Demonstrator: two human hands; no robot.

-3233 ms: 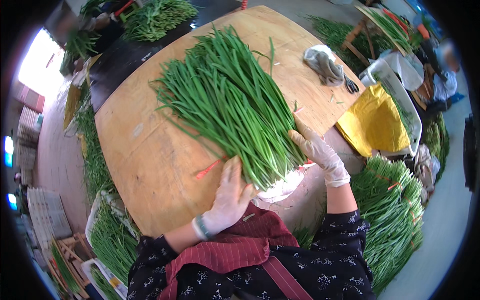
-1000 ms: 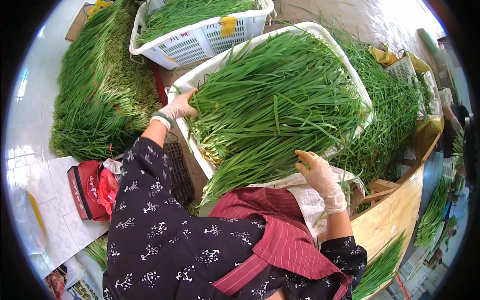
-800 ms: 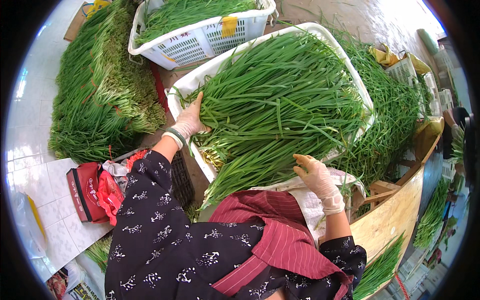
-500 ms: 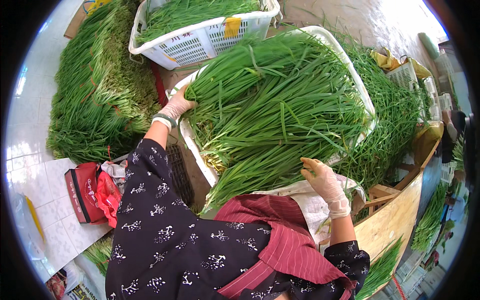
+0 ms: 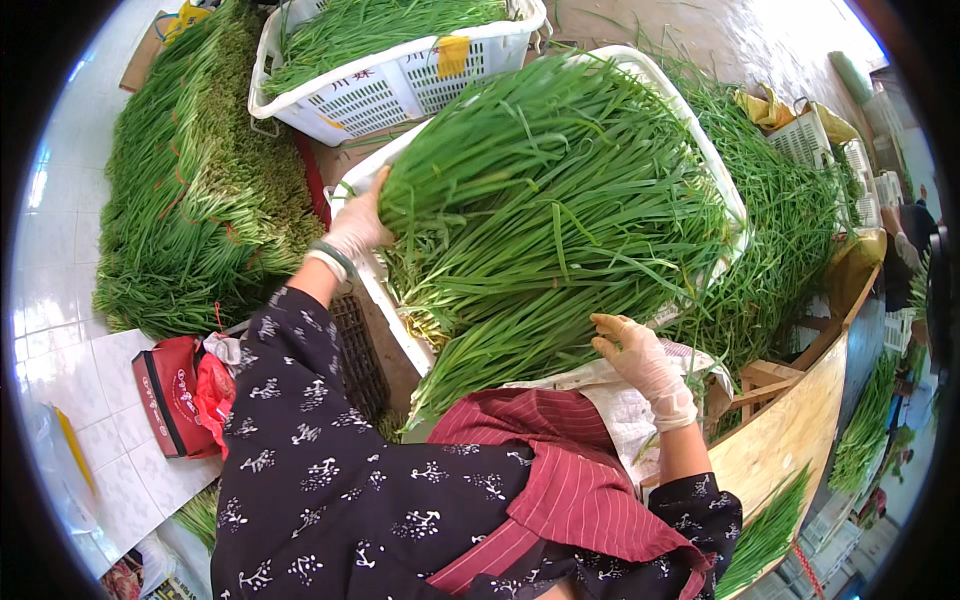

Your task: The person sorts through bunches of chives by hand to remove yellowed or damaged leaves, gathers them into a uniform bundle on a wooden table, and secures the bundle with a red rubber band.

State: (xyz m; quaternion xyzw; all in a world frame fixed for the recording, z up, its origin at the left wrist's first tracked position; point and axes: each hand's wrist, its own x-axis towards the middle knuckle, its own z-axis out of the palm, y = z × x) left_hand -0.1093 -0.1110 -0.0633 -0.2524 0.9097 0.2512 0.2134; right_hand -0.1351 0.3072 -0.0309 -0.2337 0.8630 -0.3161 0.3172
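Note:
A white plastic crate (image 5: 735, 200) is heaped with long, flat-leaved garlic chives (image 5: 590, 215). At its left side my left hand (image 5: 360, 225), in a thin pale glove, is closed round the stem ends of a bunch of garlic chives (image 5: 470, 140). The leaves of that bunch fan out to the right over the heap. My gloved right hand (image 5: 640, 365) hovers by the crate's near right edge, its fingers apart and slightly bent. Nothing shows in it. A white woven sack (image 5: 610, 400) lies under the right hand, near my lap.
Another white crate (image 5: 400, 90) of chives stands beyond. Tied bundles (image 5: 185, 190) are stacked at the left, above a red bag (image 5: 185, 395). Loose chives (image 5: 775, 230) pile up right of the crate, near a wooden board (image 5: 790, 430). A dark slotted crate (image 5: 355, 350) sits beneath my left arm.
My left hand has come slightly toward me with the bunch, whose leaves have shifted over the heap. The right hand keeps nearly the same place.

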